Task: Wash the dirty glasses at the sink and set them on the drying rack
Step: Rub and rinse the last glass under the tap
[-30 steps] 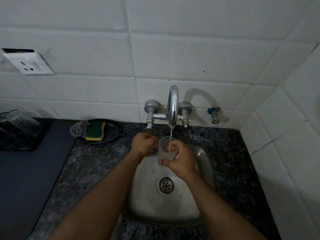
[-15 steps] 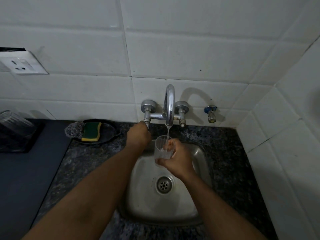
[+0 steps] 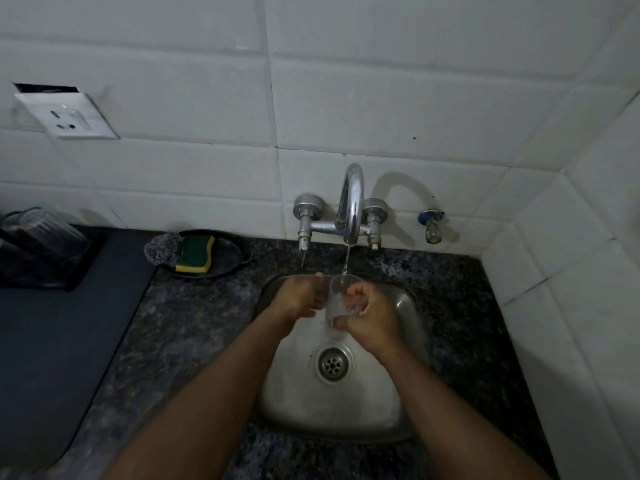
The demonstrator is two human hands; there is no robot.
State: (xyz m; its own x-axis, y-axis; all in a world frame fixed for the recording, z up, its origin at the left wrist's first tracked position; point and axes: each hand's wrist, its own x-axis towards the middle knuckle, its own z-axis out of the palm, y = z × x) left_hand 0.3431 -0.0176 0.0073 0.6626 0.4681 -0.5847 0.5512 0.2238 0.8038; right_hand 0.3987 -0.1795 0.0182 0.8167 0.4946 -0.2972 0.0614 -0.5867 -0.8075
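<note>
White tiles covered the wall behind a dark speckled stone table, and a small steel sink was set into it, its drain showing between the two forearms; a chrome tap stood out from the wall above the basin, and a thin stream of water ran from its spout into the mouth of a clear glass. That glass was held upright over the back of the sink, just under the spout; the right hand had its grip round the glass, fingers curled about the side and thumb near the rim; the left hand lay close against the glass's other side with its fingers bent, but whether it gripped the glass or only touched it could not be told. To the left of the sink, a dark dish sat on the table against the wall, holding a green and yellow sponge with a grey steel scrubber just beside it; farther left a dark mat covered the table, and on it stood a black drying rack with a ribbed clear glass resting in it; a white wall socket was fixed to the tiles above; a small valve with a blue collar stuck out of the wall to the right of the tap.
</note>
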